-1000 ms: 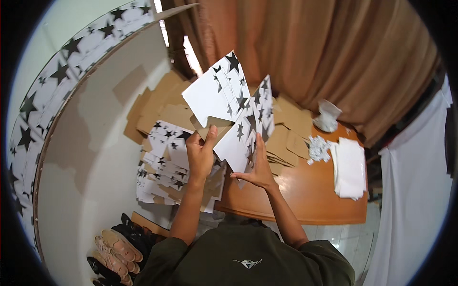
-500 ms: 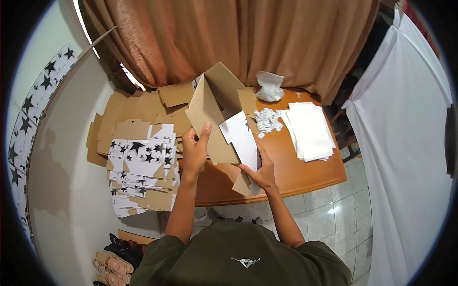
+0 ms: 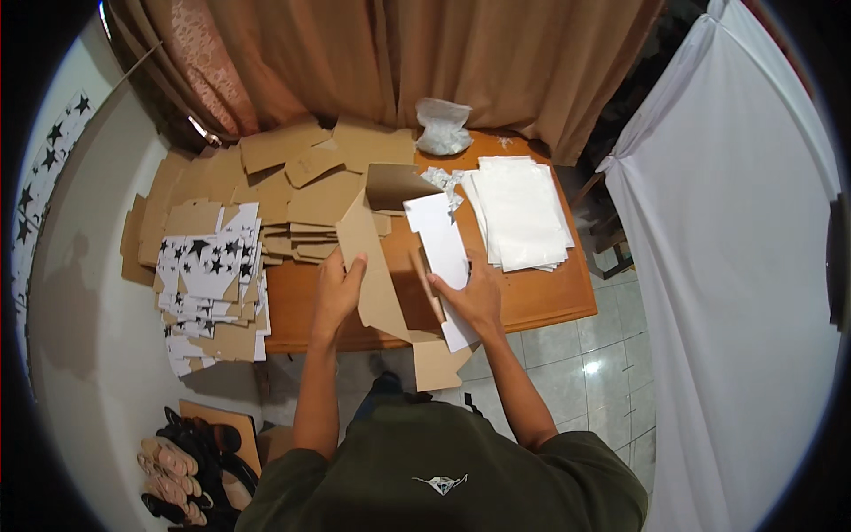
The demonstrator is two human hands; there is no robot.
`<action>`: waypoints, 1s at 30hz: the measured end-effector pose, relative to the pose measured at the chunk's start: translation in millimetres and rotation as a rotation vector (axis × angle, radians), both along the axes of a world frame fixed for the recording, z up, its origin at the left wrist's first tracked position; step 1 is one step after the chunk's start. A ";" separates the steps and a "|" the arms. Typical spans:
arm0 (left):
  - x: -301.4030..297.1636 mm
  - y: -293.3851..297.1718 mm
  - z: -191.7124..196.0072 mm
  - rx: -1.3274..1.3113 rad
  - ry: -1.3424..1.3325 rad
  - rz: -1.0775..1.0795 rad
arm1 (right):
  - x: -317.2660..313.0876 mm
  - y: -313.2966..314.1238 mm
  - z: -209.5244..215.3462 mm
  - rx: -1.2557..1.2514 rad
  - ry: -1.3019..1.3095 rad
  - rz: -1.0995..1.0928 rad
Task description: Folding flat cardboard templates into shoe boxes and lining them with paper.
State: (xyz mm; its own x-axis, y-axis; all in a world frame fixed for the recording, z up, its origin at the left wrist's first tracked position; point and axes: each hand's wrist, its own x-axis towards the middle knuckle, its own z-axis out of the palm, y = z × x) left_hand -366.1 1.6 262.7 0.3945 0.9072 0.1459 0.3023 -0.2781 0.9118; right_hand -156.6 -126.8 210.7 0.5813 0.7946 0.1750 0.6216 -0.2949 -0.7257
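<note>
Between my hands, above the table's front edge, is a partly unfolded cardboard box (image 3: 372, 275). Its inside is plain brown, and one panel is white with a black star. My left hand (image 3: 338, 288) grips the box's left wall, thumb on the brown face. My right hand (image 3: 470, 293) is closed on the right side, by the white panel, with the thumb toward the opening. The walls stand apart, so the wooden table shows through the middle. A brown end flap (image 3: 437, 365) hangs out toward me, and another brown panel (image 3: 403, 184) stands at the far end.
A stack of star-printed flat cartons (image 3: 208, 275) lies left; brown cardboard sheets (image 3: 301, 191) spread behind. White sheets or bags (image 3: 523, 213) are piled right, beside small packets (image 3: 443, 180) and a clear plastic bag (image 3: 443, 127). Shoes (image 3: 177, 470) sit on the lower left; white cloth (image 3: 709, 266) hangs right.
The box has opened wider, its walls spread apart, and its near flap has swung down toward me. My hands are farther apart. The whole view has shifted a little.
</note>
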 end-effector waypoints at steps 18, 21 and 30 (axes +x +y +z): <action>7.0 49.0 -95.2 -0.152 -0.030 0.091 | 16.2 73.1 -10.1 -0.228 -0.191 0.083; 8.6 51.3 -65.7 -0.264 -0.151 0.099 | 21.0 86.5 -9.4 -0.195 -0.052 0.075; 28.4 58.4 -81.5 -0.131 0.072 0.093 | 40.5 111.1 -44.0 -0.245 -0.053 0.168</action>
State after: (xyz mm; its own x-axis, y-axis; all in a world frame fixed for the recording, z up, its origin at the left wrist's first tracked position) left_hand -337.7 60.0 181.1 0.3130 0.9497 -0.0013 0.3867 -0.1262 0.9135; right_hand -116.1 -15.7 166.7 0.4332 0.9013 -0.0072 0.7114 -0.3468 -0.6113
